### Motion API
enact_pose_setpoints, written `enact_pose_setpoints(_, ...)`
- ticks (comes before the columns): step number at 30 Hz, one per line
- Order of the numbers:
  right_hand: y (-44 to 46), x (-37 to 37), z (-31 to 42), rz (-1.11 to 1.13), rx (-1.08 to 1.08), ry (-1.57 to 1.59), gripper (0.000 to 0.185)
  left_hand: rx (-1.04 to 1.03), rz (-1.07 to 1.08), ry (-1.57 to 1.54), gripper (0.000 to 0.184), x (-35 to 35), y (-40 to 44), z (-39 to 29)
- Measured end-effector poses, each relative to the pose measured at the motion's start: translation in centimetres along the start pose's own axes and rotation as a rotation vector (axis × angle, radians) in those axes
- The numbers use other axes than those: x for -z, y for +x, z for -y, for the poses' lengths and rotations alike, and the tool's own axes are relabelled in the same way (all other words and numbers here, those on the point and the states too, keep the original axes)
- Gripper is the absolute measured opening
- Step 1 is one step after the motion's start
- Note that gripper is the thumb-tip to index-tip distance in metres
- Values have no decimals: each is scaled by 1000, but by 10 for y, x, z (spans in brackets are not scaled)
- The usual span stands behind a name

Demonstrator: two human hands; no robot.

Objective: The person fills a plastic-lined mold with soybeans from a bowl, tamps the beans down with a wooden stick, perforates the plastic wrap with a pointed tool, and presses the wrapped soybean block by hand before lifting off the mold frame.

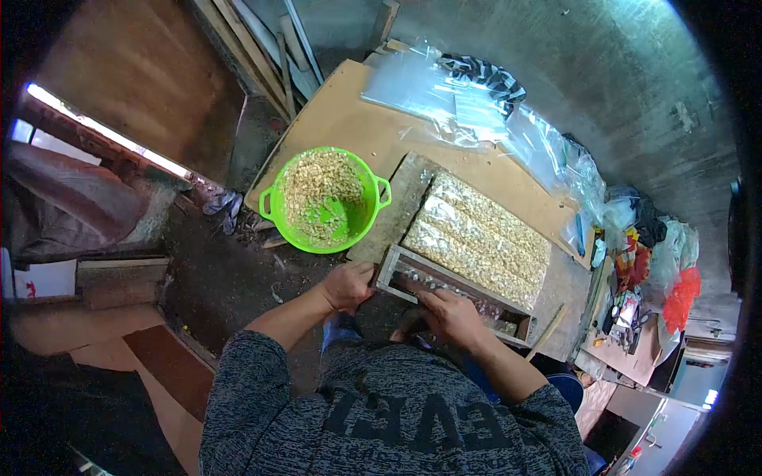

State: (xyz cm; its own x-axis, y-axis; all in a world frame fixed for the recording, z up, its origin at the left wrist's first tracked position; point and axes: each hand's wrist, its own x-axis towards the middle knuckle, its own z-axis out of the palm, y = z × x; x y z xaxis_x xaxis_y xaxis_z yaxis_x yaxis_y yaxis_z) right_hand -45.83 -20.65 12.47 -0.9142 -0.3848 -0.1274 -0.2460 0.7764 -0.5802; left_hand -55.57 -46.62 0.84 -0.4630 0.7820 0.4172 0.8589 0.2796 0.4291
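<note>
A narrow rectangular wooden frame (pixel 460 277) lies along the table's near edge, with a few pale crumbs inside it. My left hand (pixel 349 286) is closed at the frame's left corner, its fingertips partly hidden. Over the near rail, my right hand (pixel 455 314) grips the frame, thumb on top and the other fingers out of sight. Just beyond the frame sit long side-by-side slabs of pale chopped bits, like nuts or grain (pixel 484 238). To their left, a lime-green plastic basin (pixel 367 230) with two handles holds loose bits of the same kind.
A wooden stick (pixel 548 332) lies by the frame's right end. Clear plastic sheets (pixel 413 83) are spread at the back of the board-topped table (pixel 337 111). Plastic bags, one of them red (pixel 681 300), crowd the right side. A wall stands behind.
</note>
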Motion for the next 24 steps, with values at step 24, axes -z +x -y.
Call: enact_pose_setpoints(24,3,-51,-35,3,-34,-171,60,487,-390,173,21,117,20,-47)
